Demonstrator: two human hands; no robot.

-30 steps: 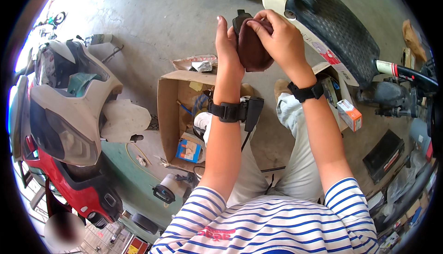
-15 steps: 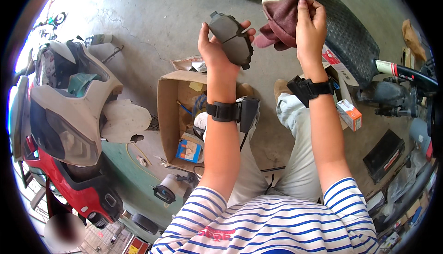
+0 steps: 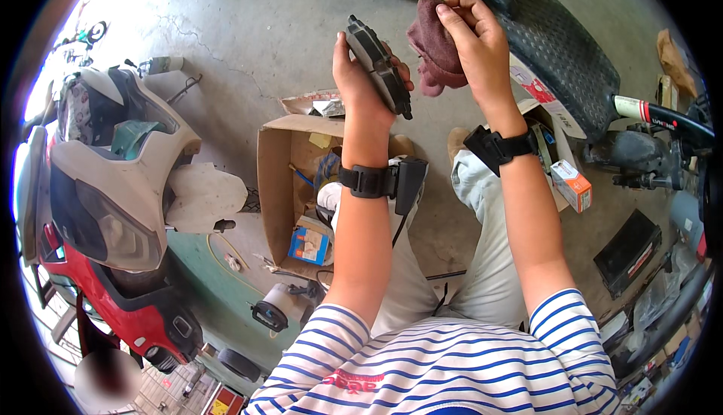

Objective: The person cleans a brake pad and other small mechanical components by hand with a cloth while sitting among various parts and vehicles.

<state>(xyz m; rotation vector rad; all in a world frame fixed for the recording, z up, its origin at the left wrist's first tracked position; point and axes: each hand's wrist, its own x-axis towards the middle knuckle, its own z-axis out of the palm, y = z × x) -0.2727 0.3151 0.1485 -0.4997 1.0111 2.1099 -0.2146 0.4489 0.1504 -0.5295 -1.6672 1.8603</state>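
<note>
My left hand (image 3: 361,80) grips a dark grey brake pad (image 3: 379,65), thumb on one side and fingers on the other. The pad is tilted so that its narrow edge faces up, and small tabs stick out at both ends. Pinched between the thumb and fingers of my right hand (image 3: 482,42) is a bunched maroon cloth (image 3: 437,50). It hangs just right of the pad, with a small gap between them. Both hands are raised over the floor ahead of me.
An open cardboard box (image 3: 273,196) with assorted items stands by my left leg. Left lie a white scooter body (image 3: 102,181) and a red one (image 3: 113,302). At right are a black textured scooter footboard (image 3: 565,46), an orange-and-white carton (image 3: 571,185) and a black case (image 3: 627,253).
My left hand has turned the brake pad from its broad face to its edge. My right hand has come left and slightly down with the cloth, closer to the pad.
</note>
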